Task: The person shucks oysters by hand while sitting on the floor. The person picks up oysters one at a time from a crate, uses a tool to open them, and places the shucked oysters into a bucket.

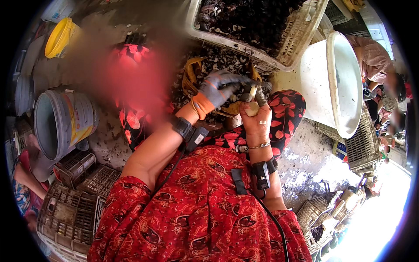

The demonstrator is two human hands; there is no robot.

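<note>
My left hand (221, 88), in a grey glove with an orange cuff, reaches over a heap of shells (222, 59). Its fingers are bent together and meet the fingertips of my right hand; whatever they pinch is too small to make out. My right hand (257, 117) has dark coverings on some fingers and is closed around a pale, round-ended tool handle (252, 108). The tool's working end is hidden among the fingers. Below the hands, a yellow-brown torn-looking rim (190, 75) stands around part of the shells, between my knees.
A pale plastic crate (299, 41) of dark shells sits just beyond my hands. To the right stands a large white tub (321, 85). Buckets, one grey (46, 126) and one yellow (61, 37), and stacked crates (70, 218) are on the left. Other people work at both sides.
</note>
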